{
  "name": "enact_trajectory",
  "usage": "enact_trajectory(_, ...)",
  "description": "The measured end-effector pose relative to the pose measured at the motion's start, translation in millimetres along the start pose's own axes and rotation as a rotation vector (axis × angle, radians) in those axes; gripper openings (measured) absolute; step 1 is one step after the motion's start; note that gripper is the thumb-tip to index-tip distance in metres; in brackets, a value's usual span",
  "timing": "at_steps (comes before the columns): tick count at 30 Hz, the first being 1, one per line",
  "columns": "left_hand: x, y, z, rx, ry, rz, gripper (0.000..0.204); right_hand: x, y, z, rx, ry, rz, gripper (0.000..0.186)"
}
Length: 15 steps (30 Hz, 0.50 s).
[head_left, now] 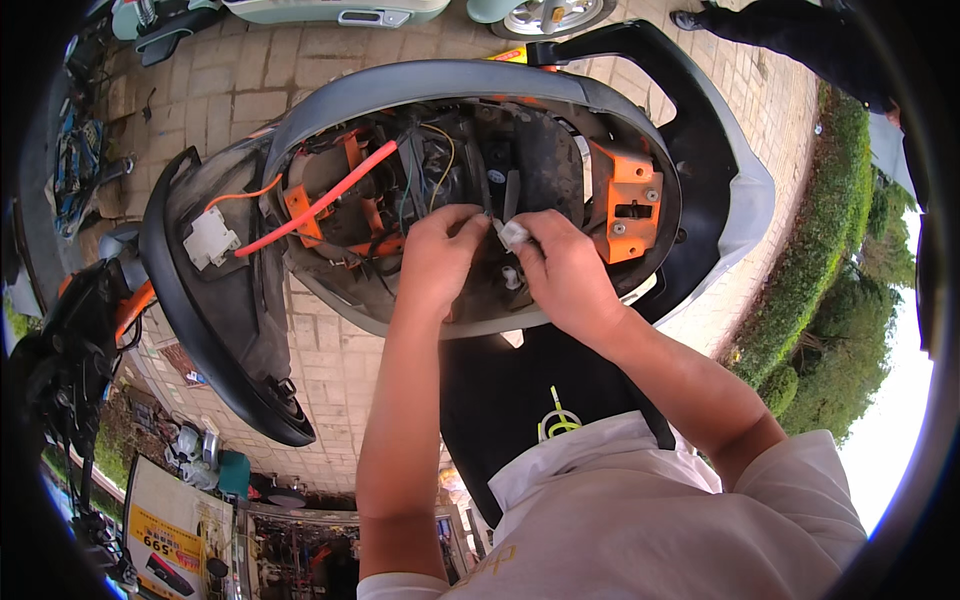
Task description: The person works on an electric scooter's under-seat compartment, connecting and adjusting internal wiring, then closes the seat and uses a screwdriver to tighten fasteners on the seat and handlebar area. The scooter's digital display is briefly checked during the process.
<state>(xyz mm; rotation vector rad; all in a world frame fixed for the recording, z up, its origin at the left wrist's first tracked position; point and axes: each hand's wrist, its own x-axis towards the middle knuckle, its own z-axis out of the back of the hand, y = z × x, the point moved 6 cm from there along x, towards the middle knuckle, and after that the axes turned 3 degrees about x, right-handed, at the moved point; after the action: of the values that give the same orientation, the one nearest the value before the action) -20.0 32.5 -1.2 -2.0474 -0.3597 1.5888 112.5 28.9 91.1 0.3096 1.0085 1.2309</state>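
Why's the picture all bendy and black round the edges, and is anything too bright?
Head view: the wide fisheye lens seems to curve the long green leafy hedge and leaves black corners; same head view: the blank white sky at right is washed out.

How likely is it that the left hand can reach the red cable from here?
Probably yes: one end of the red cable is near the left hand, with nothing visible between them.

1) To your far left, you see a pale green vehicle body (pixel 335 10), brick paving (pixel 250 65) before it
2) Your far right has a person in dark clothes (pixel 800 35)
3) On your right runs a green hedge (pixel 812 225), bushes (pixel 848 325) beside it
4) Near left, you have a white-and-yellow signboard (pixel 185 525) and a teal box (pixel 234 474)
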Motion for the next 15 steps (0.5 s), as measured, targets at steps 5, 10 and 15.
enact_trajectory(5,8,-2,0,0.114,0.064,-0.040,0.024,-6,9,-14,-0.317,0.143,0.235,0.011)
enact_trajectory(10,5,4,2,-0.488,0.277,0.211,0.017,-5,-1,-18,-0.409,0.168,0.059,0.014)
enact_trajectory(15,0,18,-17,-0.760,0.216,0.297,0.016,1,-15,-14,-0.110,0.246,-0.181,0.027)
